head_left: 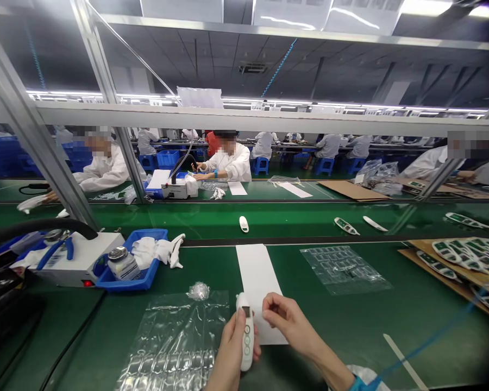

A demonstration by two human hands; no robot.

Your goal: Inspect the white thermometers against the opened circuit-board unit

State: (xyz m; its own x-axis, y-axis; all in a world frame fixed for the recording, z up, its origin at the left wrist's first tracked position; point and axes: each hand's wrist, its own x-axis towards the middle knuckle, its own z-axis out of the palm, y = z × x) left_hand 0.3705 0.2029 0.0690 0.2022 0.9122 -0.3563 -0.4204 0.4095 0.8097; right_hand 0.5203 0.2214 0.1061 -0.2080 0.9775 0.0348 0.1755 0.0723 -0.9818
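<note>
A white handheld device (247,347) with a small dark screen and round buttons stands nearly upright in my left hand (233,345), whose fingers wrap round it. Just to its right, my right hand (287,320) has its thumb and forefinger pinched together; whatever may be between them is too small to make out. White paper (258,269) lies on the green bench behind and beneath both hands. To the left is a clear plastic sheet (179,336) with rows of moulded pockets, and a crumpled clear ball (199,291) sits at its top edge.
A blue tray (146,279) holds a jar and white cloths, beside a white box (85,260). Another clear sheet (344,266) lies right of the paper. Several device shells (464,255) rest on cardboard at right. A white device (243,224) lies on the green belt (195,220).
</note>
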